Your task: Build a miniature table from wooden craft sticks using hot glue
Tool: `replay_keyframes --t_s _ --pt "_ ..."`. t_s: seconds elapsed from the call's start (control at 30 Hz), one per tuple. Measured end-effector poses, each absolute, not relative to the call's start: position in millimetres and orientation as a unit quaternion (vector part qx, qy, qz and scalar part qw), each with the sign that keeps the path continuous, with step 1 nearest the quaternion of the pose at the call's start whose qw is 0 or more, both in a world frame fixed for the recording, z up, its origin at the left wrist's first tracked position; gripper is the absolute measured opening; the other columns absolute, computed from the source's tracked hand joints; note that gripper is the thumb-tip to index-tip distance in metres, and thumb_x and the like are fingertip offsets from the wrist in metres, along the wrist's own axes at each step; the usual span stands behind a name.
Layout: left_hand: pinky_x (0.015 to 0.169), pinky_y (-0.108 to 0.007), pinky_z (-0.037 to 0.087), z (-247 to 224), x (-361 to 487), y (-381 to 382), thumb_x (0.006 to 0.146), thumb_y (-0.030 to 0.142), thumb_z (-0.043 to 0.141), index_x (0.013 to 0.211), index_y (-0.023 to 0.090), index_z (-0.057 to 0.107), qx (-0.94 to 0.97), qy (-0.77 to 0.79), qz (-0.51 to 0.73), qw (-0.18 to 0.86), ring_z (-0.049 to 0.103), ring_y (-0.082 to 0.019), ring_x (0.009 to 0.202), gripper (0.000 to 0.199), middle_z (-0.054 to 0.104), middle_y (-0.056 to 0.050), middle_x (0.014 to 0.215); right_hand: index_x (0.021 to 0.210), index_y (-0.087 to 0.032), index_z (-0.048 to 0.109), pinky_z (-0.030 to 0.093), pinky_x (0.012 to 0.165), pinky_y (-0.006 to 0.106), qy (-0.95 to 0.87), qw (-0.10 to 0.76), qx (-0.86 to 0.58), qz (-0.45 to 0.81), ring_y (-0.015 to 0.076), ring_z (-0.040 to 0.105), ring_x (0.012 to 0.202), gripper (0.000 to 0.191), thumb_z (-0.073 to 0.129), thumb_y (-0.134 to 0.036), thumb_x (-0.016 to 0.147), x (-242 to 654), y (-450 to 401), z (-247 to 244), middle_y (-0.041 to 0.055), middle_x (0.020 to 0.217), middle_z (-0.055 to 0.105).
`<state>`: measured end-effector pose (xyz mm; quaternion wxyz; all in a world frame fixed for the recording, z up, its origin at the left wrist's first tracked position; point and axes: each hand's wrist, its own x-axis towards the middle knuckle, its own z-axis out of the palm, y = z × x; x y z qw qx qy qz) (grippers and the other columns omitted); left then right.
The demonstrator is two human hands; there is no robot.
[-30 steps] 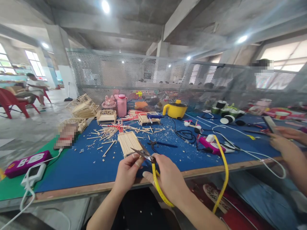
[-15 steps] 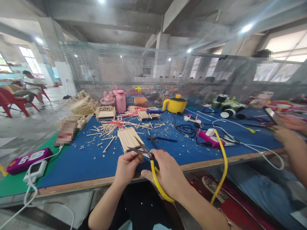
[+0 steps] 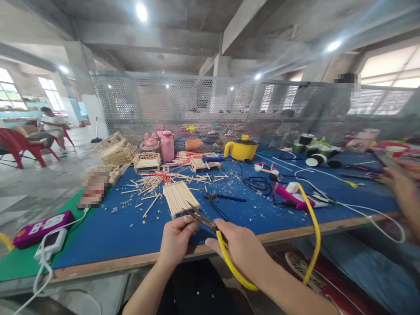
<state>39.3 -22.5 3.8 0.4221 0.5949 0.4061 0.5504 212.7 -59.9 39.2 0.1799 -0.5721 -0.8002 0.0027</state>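
Note:
My right hand is closed around the yellow handle of a pair of scissors, whose blades are parted and point left. My left hand is pinched beside the blades. Whatever lies between its fingertips is too small or hidden to make out. Just beyond my left hand, a small slatted piece of wooden sticks lies on the blue table mat. Loose wooden sticks are scattered behind it. Dark-handled pliers rest a little farther off, to the right of the slatted piece.
Small stick-built frames stand at the back left. Behind are a pink bottle and a yellow pot. A purple power strip with a yellow cord sits right. Another person's hand holds a phone at far right.
The whole view has shifted slightly, so the table things appear lower and farther right. My right hand and the scissors have drawn slightly right of my left hand; both hands keep their grips.

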Motion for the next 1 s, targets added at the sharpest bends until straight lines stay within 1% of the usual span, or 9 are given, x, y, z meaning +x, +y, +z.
replay_keyframes --t_s 0.17,0.33,0.4,0.57,0.67,0.73,0.83,0.9,1.0 --pt "0.060 -0.023 0.044 5 43 -23 0.075 0.035 0.066 0.080 0.017 0.077 0.607 0.402 0.517 0.450 0.052 -0.012 0.058 0.021 0.069 -0.002 0.069 0.091 -0.022 0.059 0.033 0.052 0.027 -0.794 0.151 -0.589 0.001 0.0235 0.067 0.062 0.023 0.052 -0.043 0.087 215 -56 37 0.0045 0.067 0.070" --pt "0.058 -0.022 0.045 9 44 -21 0.073 0.040 0.068 0.087 0.017 0.076 0.567 0.411 0.532 0.475 0.053 -0.011 0.057 0.028 0.073 -0.004 0.075 0.097 -0.021 0.057 0.035 0.052 0.025 -0.766 0.226 -0.595 0.088 0.0200 0.064 0.061 0.029 0.048 -0.048 0.088 208 -53 43 0.0019 0.066 0.067" --pt "0.056 -0.021 0.045 11 43 -21 0.073 0.041 0.068 0.087 0.016 0.075 0.557 0.411 0.536 0.483 0.053 -0.010 0.056 0.029 0.073 -0.005 0.076 0.101 -0.020 0.054 0.037 0.054 0.026 -0.759 0.247 -0.595 0.095 0.0202 0.064 0.064 0.033 0.046 -0.049 0.088 208 -51 46 0.0026 0.071 0.066" --pt "0.055 -0.020 0.044 10 42 -22 0.079 0.039 0.062 0.086 0.015 0.073 0.584 0.387 0.525 0.483 0.051 -0.009 0.055 0.027 0.071 -0.004 0.074 0.107 -0.019 0.053 0.045 0.070 0.031 -0.804 0.224 -0.547 0.069 0.0237 0.063 0.084 0.037 0.054 -0.048 0.084 213 -51 46 0.0086 0.096 0.065" --pt "0.057 -0.020 0.045 8 41 -22 0.082 0.036 0.059 0.085 0.016 0.073 0.611 0.376 0.520 0.464 0.055 -0.012 0.063 0.024 0.070 -0.004 0.075 0.108 -0.018 0.054 0.046 0.076 0.036 -0.819 0.216 -0.528 0.061 0.0253 0.061 0.090 0.041 0.059 -0.048 0.081 213 -54 47 0.0104 0.098 0.063" --pt "0.060 -0.021 0.046 6 40 -21 0.083 0.034 0.059 0.084 0.016 0.073 0.620 0.377 0.520 0.450 0.058 -0.013 0.066 0.023 0.070 -0.003 0.074 0.110 -0.016 0.054 0.046 0.078 0.038 -0.820 0.214 -0.528 0.059 0.0256 0.059 0.090 0.046 0.063 -0.048 0.078 212 -55 49 0.0108 0.097 0.061" --pt "0.073 -0.025 0.048 4 39 -21 0.083 0.031 0.058 0.081 0.016 0.074 0.628 0.368 0.528 0.438 0.062 -0.017 0.076 0.022 0.071 -0.004 0.077 0.114 -0.014 0.053 0.046 0.080 0.041 -0.826 0.216 -0.520 0.040 0.0267 0.057 0.091 0.056 0.067 -0.050 0.073 212 -56 52 0.0128 0.099 0.060" --pt "0.080 -0.027 0.048 4 39 -21 0.084 0.029 0.057 0.080 0.016 0.074 0.631 0.357 0.531 0.438 0.063 -0.018 0.083 0.021 0.073 -0.005 0.082 0.116 -0.013 0.052 0.045 0.081 0.043 -0.832 0.210 -0.513 0.025 0.0281 0.055 0.093 0.063 0.068 -0.054 0.071 213 -56 54 0.0139 0.101 0.059" --pt "0.083 -0.029 0.048 4 39 -21 0.084 0.028 0.057 0.084 0.016 0.075 0.633 0.341 0.533 0.446 0.064 -0.019 0.086 0.021 0.074 -0.006 0.089 0.119 -0.011 0.051 0.043 0.081 0.047 -0.837 0.198 -0.510 0.008 0.0301 0.053 0.094 0.074 0.067 -0.063 0.067 214 -56 55 0.0149 0.103 0.058"
